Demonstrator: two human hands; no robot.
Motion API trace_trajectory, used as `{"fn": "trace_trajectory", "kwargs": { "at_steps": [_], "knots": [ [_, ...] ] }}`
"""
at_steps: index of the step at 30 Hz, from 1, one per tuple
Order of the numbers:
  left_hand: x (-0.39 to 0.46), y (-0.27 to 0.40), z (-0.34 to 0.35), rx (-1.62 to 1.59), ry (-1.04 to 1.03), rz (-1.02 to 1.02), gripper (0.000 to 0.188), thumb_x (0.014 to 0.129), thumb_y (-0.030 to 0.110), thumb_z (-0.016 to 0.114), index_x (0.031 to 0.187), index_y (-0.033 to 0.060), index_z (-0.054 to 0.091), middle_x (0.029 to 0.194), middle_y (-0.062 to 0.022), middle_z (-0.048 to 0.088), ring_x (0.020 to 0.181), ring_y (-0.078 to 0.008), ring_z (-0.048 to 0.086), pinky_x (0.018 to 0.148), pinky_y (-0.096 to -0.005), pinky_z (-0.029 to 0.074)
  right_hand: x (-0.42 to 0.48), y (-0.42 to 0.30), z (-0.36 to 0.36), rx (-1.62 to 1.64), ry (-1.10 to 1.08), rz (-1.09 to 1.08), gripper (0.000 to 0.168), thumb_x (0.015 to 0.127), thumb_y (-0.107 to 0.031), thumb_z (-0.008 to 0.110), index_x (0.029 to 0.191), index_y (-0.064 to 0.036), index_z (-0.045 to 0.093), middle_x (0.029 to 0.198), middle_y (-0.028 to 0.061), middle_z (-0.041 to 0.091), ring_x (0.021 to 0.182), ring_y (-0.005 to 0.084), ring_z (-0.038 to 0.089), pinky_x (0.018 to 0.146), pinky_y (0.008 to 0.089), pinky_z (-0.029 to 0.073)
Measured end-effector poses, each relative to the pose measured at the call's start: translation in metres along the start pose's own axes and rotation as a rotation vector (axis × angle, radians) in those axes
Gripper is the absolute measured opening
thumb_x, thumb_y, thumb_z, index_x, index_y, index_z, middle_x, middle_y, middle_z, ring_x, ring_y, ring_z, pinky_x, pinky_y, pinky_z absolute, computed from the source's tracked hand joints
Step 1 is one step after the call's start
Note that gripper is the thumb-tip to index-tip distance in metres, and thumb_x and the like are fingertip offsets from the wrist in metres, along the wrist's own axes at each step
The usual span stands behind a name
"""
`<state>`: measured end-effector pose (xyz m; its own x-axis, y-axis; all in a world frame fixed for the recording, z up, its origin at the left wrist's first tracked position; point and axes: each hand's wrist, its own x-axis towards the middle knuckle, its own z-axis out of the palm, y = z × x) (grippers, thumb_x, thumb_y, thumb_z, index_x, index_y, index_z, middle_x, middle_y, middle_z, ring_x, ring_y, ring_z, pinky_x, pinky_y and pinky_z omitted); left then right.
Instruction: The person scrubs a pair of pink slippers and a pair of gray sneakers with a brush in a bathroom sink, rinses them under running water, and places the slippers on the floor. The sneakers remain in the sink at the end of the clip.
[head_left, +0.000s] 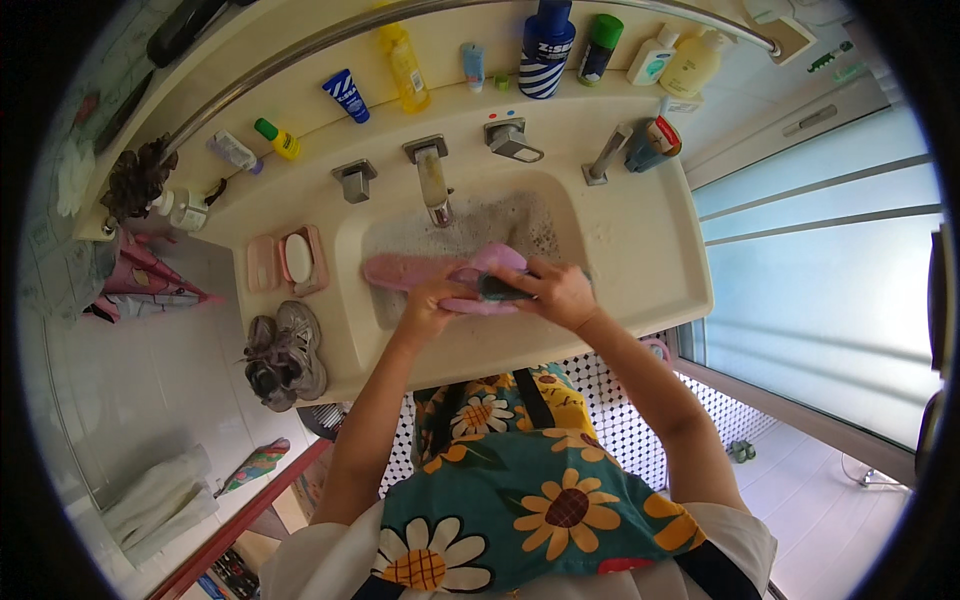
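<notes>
Over the sink basin (349, 300), my left hand (433, 306) grips a pink slipper (501, 256). My right hand (561, 294) holds a dark scrubbing brush (496, 288) against that slipper; its bristles are hidden. A second pink piece (401, 271), apparently another slipper, lies in the basin just beyond my left hand, its right end covered. Cloudy, foamy water (487, 217) fills the bottom of the basin. The chrome faucet (433, 184) hangs above the water, beyond both hands.
Grey sneakers (300, 349) and a pink soap dish (321, 262) with white soap (298, 259) occupy the counter's left side. A cup (651, 146) and a metal lever (609, 154) stand at right. Several bottles, including a blue striped one (546, 56), line the back ledge below a metal rail (300, 56).
</notes>
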<state>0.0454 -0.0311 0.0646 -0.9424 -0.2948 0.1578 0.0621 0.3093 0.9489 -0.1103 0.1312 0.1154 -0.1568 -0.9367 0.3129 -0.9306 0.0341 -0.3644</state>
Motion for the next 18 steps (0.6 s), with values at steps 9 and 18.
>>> {"fn": "trace_trajectory", "kwargs": {
  "at_steps": [9, 18],
  "knots": [
    [-0.012, 0.002, -0.009, -0.302, 0.097, -0.308, 0.018, 0.070, -0.009, 0.059, 0.085, -0.0006, 0.064, 0.103, -0.0060, 0.061, 0.098, -0.0166, 0.056, 0.082, -0.0290, 0.045, -0.024, 0.020, 0.012, 0.013, 0.042, 0.079, 0.058, 0.068, -0.035, 0.067, 0.123, -0.032, 0.050, 0.079, 0.0036, 0.054, 0.064, 0.0211, 0.058, 0.052, 0.0340, 0.049],
    [-0.005, -0.005, 0.004, -0.078, 0.069, -0.022, 0.026, 0.062, -0.008, 0.063, 0.086, 0.0018, 0.065, 0.106, -0.0118, 0.060, 0.100, -0.0238, 0.056, 0.086, -0.0329, 0.042, -0.010, 0.012, 0.008, 0.067, -0.056, 0.027, 0.062, 0.067, -0.037, 0.066, 0.126, -0.034, 0.046, 0.072, 0.0024, 0.050, 0.058, 0.0200, 0.057, 0.051, 0.0325, 0.048]
  ]
}}
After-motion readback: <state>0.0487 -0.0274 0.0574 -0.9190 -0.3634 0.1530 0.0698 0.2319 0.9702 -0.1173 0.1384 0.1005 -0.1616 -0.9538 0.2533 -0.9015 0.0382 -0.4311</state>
